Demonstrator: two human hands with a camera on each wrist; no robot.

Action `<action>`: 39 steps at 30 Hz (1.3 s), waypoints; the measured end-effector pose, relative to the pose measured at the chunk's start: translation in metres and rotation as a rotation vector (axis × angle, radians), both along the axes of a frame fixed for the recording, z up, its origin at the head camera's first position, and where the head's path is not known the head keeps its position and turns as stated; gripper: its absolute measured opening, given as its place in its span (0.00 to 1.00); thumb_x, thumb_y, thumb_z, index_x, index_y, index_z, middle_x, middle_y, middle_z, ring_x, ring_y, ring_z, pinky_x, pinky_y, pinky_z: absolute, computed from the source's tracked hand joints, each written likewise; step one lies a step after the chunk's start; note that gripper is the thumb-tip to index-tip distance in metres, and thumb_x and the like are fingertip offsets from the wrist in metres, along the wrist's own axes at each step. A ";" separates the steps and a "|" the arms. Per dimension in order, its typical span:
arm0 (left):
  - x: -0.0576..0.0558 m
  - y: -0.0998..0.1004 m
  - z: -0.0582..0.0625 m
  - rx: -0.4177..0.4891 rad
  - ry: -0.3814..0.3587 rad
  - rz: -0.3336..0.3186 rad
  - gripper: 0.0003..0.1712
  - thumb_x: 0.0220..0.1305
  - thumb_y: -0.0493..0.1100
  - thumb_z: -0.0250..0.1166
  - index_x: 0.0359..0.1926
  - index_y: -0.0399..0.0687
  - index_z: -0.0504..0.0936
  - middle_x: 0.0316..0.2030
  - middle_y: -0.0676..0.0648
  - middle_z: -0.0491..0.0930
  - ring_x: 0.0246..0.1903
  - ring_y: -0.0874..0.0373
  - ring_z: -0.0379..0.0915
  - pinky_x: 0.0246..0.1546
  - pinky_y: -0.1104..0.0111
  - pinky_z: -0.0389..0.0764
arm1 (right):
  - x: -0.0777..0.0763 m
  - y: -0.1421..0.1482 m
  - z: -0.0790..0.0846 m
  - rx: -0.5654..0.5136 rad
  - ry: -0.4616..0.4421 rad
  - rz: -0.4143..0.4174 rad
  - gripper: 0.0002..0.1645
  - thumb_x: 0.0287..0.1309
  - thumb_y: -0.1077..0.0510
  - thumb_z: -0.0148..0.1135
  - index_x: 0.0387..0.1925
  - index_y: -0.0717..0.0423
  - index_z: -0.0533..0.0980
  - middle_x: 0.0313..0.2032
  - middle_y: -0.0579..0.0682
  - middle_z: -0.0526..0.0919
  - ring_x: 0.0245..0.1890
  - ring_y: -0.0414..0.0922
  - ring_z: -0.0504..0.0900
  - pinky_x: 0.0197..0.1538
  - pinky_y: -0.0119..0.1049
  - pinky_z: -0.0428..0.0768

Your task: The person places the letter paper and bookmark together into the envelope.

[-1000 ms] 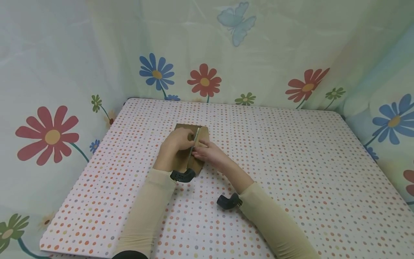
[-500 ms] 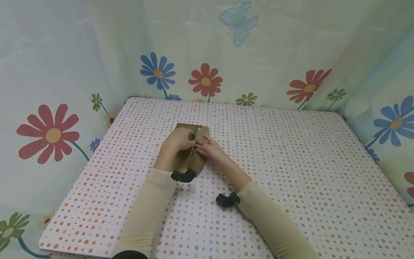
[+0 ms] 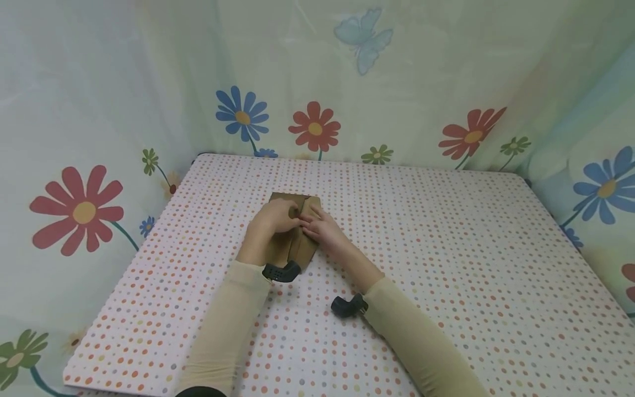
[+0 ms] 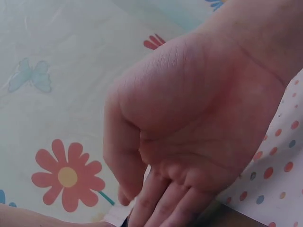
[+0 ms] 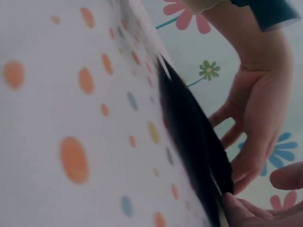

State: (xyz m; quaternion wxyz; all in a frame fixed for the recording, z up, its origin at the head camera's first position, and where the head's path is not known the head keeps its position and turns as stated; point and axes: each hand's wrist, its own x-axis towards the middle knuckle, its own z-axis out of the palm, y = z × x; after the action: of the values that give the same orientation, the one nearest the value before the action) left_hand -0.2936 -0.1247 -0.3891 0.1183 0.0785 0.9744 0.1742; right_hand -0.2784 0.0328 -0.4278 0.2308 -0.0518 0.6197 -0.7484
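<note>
A folded piece of brown cardboard (image 3: 303, 251) lies on the table left of centre, its right part a flap with an edge running lengthwise. From the left, my left hand (image 3: 274, 216) bends thumb and fingers in, pinching at the flap's edge. My right hand (image 3: 324, 229) reaches in from the right, fingers fairly straight and touching the flap, fingertips close to the left hand's. The right wrist view shows the cardboard (image 5: 189, 127) edge-on and dark, with the right thumb apart from it. In the left wrist view the left palm (image 4: 189, 109) hides most of the cardboard.
The table (image 3: 446, 248) has a white cover with coloured dots. A pale curtain with flowers and a butterfly (image 3: 364, 39) hangs behind it and at both sides. Black wrist cameras (image 3: 349, 305) sit at both sleeve cuffs.
The flap now lies flatter; the pale strip seen along its edge before no longer shows. My right hand moved slightly up along the flap, while the left stayed nearly in place.
</note>
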 end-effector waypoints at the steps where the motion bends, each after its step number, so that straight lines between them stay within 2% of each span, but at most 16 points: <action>1: 0.000 0.000 0.000 0.007 0.004 0.004 0.28 0.65 0.51 0.59 0.63 0.48 0.71 0.64 0.41 0.69 0.63 0.43 0.65 0.62 0.51 0.69 | 0.000 0.002 0.002 0.003 0.005 -0.011 0.42 0.63 0.70 0.40 0.74 0.57 0.38 0.71 0.63 0.56 0.70 0.52 0.61 0.70 0.38 0.63; 7: 0.000 0.001 -0.001 0.010 0.000 -0.004 0.27 0.65 0.50 0.59 0.63 0.48 0.71 0.64 0.42 0.70 0.63 0.44 0.66 0.61 0.52 0.70 | 0.004 0.024 0.017 0.141 0.141 -0.027 0.38 0.68 0.60 0.44 0.74 0.56 0.43 0.71 0.60 0.57 0.70 0.52 0.60 0.71 0.42 0.60; 11: 0.002 -0.002 0.001 -0.001 0.023 0.013 0.26 0.66 0.49 0.55 0.64 0.50 0.71 0.64 0.43 0.70 0.63 0.44 0.66 0.60 0.52 0.71 | 0.010 0.037 0.032 0.379 0.299 -0.030 0.35 0.69 0.54 0.44 0.74 0.52 0.48 0.71 0.55 0.59 0.71 0.52 0.60 0.71 0.48 0.61; 13: 0.005 -0.004 0.003 -0.002 0.059 0.029 0.27 0.65 0.47 0.54 0.65 0.50 0.70 0.64 0.42 0.69 0.63 0.43 0.65 0.60 0.51 0.71 | 0.016 0.044 0.039 0.513 0.393 -0.035 0.34 0.69 0.51 0.43 0.73 0.51 0.50 0.71 0.54 0.59 0.71 0.52 0.59 0.70 0.49 0.62; 16: 0.010 -0.005 0.012 0.007 0.164 0.064 0.28 0.65 0.47 0.51 0.67 0.50 0.67 0.66 0.41 0.65 0.64 0.40 0.62 0.59 0.47 0.71 | 0.024 0.057 0.047 0.679 0.537 -0.046 0.35 0.69 0.49 0.43 0.73 0.51 0.51 0.72 0.54 0.57 0.71 0.53 0.58 0.70 0.49 0.61; 21: 0.020 0.002 0.024 0.044 0.446 0.101 0.29 0.67 0.48 0.52 0.69 0.53 0.63 0.70 0.40 0.59 0.69 0.38 0.53 0.58 0.40 0.68 | 0.039 0.079 0.058 0.926 0.742 -0.061 0.36 0.70 0.46 0.43 0.73 0.54 0.50 0.73 0.56 0.53 0.73 0.55 0.53 0.72 0.52 0.55; 24: 0.027 0.011 0.025 0.023 0.598 0.087 0.30 0.67 0.49 0.54 0.69 0.55 0.63 0.71 0.41 0.57 0.70 0.37 0.50 0.58 0.39 0.67 | 0.047 0.091 0.063 1.047 0.816 -0.066 0.38 0.70 0.44 0.43 0.74 0.54 0.49 0.74 0.57 0.49 0.73 0.56 0.50 0.72 0.54 0.53; 26: 0.032 0.019 0.025 0.007 0.647 0.073 0.31 0.68 0.51 0.54 0.70 0.57 0.61 0.72 0.43 0.55 0.71 0.38 0.46 0.61 0.38 0.63 | 0.051 0.099 0.067 1.123 0.875 -0.080 0.38 0.70 0.44 0.44 0.74 0.53 0.49 0.74 0.57 0.47 0.73 0.57 0.49 0.71 0.56 0.54; 28: 0.036 0.026 0.022 -0.025 0.676 0.054 0.31 0.69 0.53 0.52 0.71 0.59 0.59 0.73 0.44 0.52 0.72 0.39 0.43 0.64 0.39 0.59 | 0.055 0.106 0.070 1.200 0.943 -0.103 0.38 0.69 0.44 0.45 0.74 0.52 0.49 0.74 0.59 0.47 0.73 0.59 0.49 0.71 0.57 0.54; 32: 0.044 0.034 0.017 -0.069 0.669 0.034 0.32 0.70 0.57 0.45 0.73 0.64 0.52 0.75 0.48 0.44 0.74 0.42 0.36 0.66 0.36 0.51 | 0.059 0.115 0.074 1.346 1.053 -0.136 0.38 0.69 0.42 0.44 0.74 0.50 0.50 0.74 0.60 0.46 0.73 0.59 0.48 0.71 0.59 0.51; 36: 0.053 0.037 0.012 -0.088 0.654 0.045 0.32 0.71 0.58 0.42 0.74 0.66 0.51 0.76 0.49 0.42 0.74 0.43 0.34 0.65 0.34 0.48 | 0.065 0.121 0.075 1.469 1.073 -0.112 0.39 0.68 0.39 0.42 0.74 0.45 0.47 0.75 0.55 0.39 0.75 0.57 0.41 0.71 0.62 0.45; 39: 0.058 0.038 0.009 -0.074 0.643 0.050 0.32 0.71 0.58 0.42 0.74 0.66 0.51 0.76 0.50 0.41 0.74 0.43 0.32 0.65 0.33 0.47 | 0.070 0.125 0.075 1.529 1.081 -0.113 0.40 0.67 0.36 0.42 0.75 0.43 0.47 0.76 0.54 0.38 0.75 0.56 0.40 0.71 0.63 0.44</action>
State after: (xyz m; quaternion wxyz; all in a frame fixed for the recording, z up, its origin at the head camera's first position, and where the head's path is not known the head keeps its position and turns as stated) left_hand -0.2361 -0.0865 -0.3800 -0.1970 0.1013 0.9692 0.1078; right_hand -0.2079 0.1574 -0.3529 -0.1539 -0.1965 0.9681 -0.0226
